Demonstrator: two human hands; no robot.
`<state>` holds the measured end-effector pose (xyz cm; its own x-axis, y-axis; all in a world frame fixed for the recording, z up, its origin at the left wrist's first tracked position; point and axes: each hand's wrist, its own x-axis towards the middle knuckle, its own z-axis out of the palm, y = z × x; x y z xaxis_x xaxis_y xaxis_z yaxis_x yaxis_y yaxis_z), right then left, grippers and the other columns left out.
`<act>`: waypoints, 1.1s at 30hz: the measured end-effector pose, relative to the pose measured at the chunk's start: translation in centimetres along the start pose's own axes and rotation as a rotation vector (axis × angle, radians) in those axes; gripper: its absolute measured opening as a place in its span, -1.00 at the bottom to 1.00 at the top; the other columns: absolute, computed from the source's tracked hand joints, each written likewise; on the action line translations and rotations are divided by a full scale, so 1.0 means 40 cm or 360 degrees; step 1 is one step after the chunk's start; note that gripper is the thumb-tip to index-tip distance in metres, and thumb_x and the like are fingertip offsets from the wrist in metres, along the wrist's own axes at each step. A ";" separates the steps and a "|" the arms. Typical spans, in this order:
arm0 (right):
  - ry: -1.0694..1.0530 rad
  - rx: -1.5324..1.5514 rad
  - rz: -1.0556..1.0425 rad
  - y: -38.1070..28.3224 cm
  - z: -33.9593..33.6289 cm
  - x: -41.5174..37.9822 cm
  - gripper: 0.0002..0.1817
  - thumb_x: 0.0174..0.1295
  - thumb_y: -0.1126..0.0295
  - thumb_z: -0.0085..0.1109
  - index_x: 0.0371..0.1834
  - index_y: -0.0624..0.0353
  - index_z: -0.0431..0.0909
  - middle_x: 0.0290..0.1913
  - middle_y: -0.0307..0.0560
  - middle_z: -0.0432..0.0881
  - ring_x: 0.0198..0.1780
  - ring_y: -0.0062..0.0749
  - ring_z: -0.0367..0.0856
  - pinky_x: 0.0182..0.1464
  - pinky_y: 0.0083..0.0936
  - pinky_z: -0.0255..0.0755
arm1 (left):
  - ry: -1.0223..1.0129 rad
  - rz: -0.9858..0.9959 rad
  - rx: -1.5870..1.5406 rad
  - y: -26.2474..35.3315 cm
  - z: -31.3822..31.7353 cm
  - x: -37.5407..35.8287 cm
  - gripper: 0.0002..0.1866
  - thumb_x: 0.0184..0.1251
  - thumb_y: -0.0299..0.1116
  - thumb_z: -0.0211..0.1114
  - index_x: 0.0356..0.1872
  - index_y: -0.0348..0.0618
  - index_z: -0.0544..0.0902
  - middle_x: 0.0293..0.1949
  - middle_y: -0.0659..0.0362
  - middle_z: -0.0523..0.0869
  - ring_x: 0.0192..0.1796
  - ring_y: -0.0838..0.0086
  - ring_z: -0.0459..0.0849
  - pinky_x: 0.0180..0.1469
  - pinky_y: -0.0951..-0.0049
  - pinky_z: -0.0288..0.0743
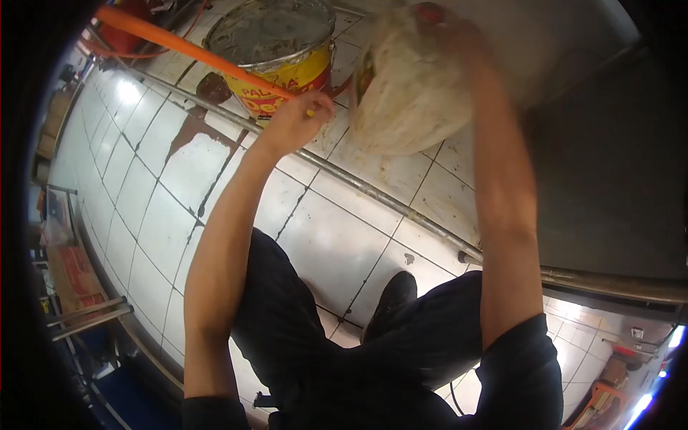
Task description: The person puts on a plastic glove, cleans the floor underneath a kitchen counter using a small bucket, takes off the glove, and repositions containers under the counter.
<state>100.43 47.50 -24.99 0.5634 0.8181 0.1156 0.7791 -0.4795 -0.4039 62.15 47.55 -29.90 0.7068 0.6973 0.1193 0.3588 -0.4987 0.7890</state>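
Note:
My left hand is closed with its fingers curled round the near end of a long orange pole. A small yellow bit shows by the fingertips. The pole slants up to the left, passing in front of a yellow and red bucket with a dirty grey top. My right hand, smeared by motion, is at the top of a bulging, cloudy plastic bag, its fingers closed there. Something red shows beside those fingers. What fills the bag cannot be made out.
A metal bar runs across in front of my feet, above white floor tiles with brown stains. A dark panel stands on the right. Cardboard boxes and metal legs are at the left, and a dark shoe below.

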 end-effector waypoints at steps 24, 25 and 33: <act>0.0191 -0.0005 0.0326 0.353 -0.244 -0.103 -0.40 0.13 -0.04 0.22 0.05 0.26 0.64 -0.03 0.05 0.71 -0.03 -0.14 0.68 -0.01 -0.29 0.47 | -0.0269 -0.0013 -0.0011 0.000 0.056 0.020 -0.68 0.31 -0.13 0.21 -0.09 -0.15 0.65 -0.16 0.13 0.74 -0.07 0.35 0.70 0.02 0.36 0.52; 0.0187 0.0030 0.0318 0.358 -0.230 -0.091 -0.39 0.13 -0.05 0.23 0.04 0.27 0.64 -0.04 0.06 0.71 -0.03 -0.14 0.68 -0.01 -0.28 0.47 | -0.0249 0.0006 -0.0017 -0.008 0.055 0.019 -0.66 0.28 -0.10 0.22 -0.09 -0.12 0.67 -0.18 0.11 0.77 -0.09 0.31 0.73 0.00 0.35 0.53; 0.0037 0.0231 0.0286 0.383 -0.163 0.010 -0.33 0.07 -0.07 0.27 -0.05 0.42 0.63 -0.08 0.16 0.70 -0.08 -0.16 0.69 -0.01 -0.23 0.47 | -0.0403 -0.0047 -0.0044 -0.017 0.047 0.018 -0.61 0.41 -0.10 0.19 0.05 -0.18 0.61 -0.13 0.13 0.72 -0.07 0.38 0.66 0.03 0.39 0.49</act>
<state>114.38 38.40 -25.20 0.6971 0.7152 0.0503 0.6188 -0.5647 -0.5460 63.57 47.43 -31.47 0.8277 0.5583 -0.0562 0.3672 -0.4632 0.8066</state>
